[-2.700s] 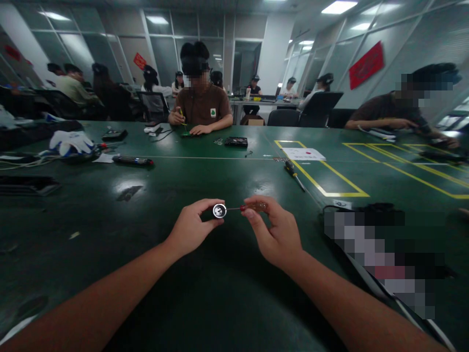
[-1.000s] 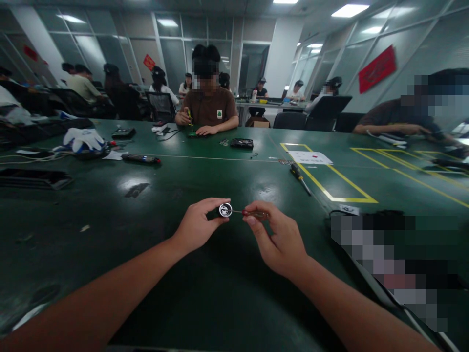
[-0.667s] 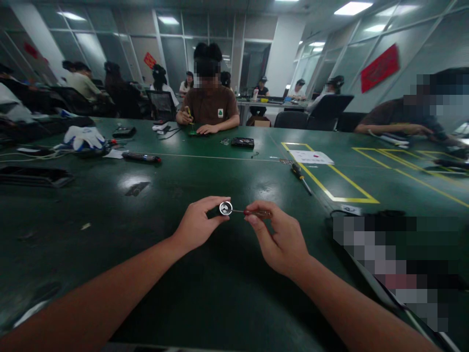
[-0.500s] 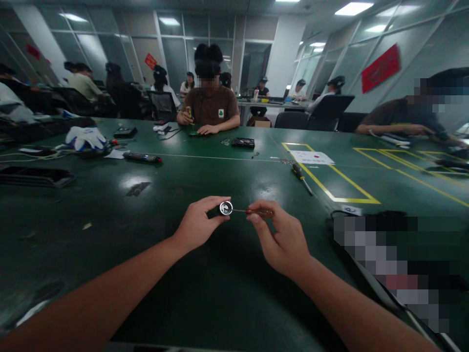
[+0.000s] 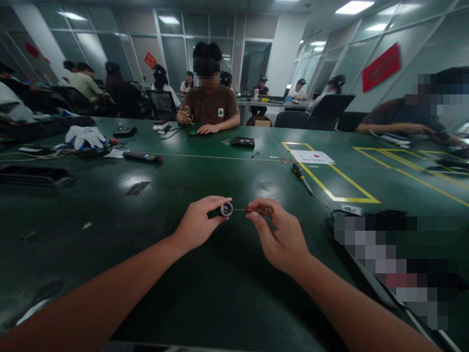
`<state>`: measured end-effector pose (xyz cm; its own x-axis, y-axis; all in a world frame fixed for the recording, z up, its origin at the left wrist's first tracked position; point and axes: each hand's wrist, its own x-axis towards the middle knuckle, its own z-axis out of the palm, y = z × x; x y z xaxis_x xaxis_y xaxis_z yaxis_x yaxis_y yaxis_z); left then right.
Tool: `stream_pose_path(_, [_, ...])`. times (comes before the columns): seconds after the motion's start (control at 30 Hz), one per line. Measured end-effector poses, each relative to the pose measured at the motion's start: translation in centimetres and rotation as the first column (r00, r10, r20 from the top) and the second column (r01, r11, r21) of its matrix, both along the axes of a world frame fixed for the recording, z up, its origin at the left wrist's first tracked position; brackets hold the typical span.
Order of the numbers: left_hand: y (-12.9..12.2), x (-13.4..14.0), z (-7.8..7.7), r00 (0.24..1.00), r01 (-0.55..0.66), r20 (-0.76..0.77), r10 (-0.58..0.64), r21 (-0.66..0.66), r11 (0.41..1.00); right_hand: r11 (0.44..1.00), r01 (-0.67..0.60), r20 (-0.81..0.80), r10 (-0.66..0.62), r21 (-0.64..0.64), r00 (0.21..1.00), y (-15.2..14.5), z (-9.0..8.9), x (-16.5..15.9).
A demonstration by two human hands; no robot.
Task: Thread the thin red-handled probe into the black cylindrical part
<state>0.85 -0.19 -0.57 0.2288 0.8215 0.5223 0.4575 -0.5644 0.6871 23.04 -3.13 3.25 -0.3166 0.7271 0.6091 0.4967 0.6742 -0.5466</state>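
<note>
Between the thumb and fingers of my left hand (image 5: 198, 222) is a small round black part with a silver rim (image 5: 226, 209), its open end turned towards me. Some detail shows inside it, too small to make out. My right hand (image 5: 282, 234) is closed on the reddish see-through handle of a thin screwdriver (image 5: 262, 210). The screwdriver lies level, and its shaft points left and reaches the rim's right side. Whether the tip sits in the part or only touches it, I cannot tell. Both hands are over the green table (image 5: 227, 298).
A black and yellow screwdriver (image 5: 301, 178) lies beyond my right hand, near a paper sheet (image 5: 312, 157). White gloves (image 5: 85, 139) and a dark pen-like tool (image 5: 142, 157) are at the left. Across the table a person (image 5: 208, 105) works on a green board. Cables lie at the right.
The round part has turned slightly in my left hand, so its inside looks darker and its rim less bright. Otherwise both hands stay in nearly the same place.
</note>
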Motion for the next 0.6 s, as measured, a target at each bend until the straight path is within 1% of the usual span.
stream_pose_path(0.27, [0.01, 0.09, -0.12, 1.0, 0.003, -0.007, -0.003, -0.013, 1.0, 0.986, 0.034, -0.146, -0.058, -0.164, 0.988, 0.34, -0.34, -0.1])
stream_pose_path(0.33, [0.02, 0.08, -0.1, 1.0, 0.0, -0.009, 0.0, -0.021, 1.0, 0.983, 0.049, -0.167, -0.079, -0.177, 0.983, 0.41, -0.31, -0.22])
stream_pose_path(0.5, [0.07, 0.02, -0.09, 1.0, -0.001, 0.006, 0.001, -0.026, 1.0, 0.979, 0.104, -0.154, -0.131, -0.173, 0.979, 0.42, -0.22, -0.34])
stream_pose_path(0.57, [0.09, 0.03, -0.13, 1.0, 0.0, 0.012, 0.0, -0.024, 1.0, 0.976, 0.095, -0.149, -0.125, -0.194, 0.981, 0.39, -0.27, -0.29])
stream_pose_path(0.6, [0.1, 0.04, -0.15, 1.0, -0.001, 0.013, 0.001, -0.025, 1.0, 0.975, 0.068, -0.151, -0.101, -0.212, 0.983, 0.36, -0.31, -0.25])
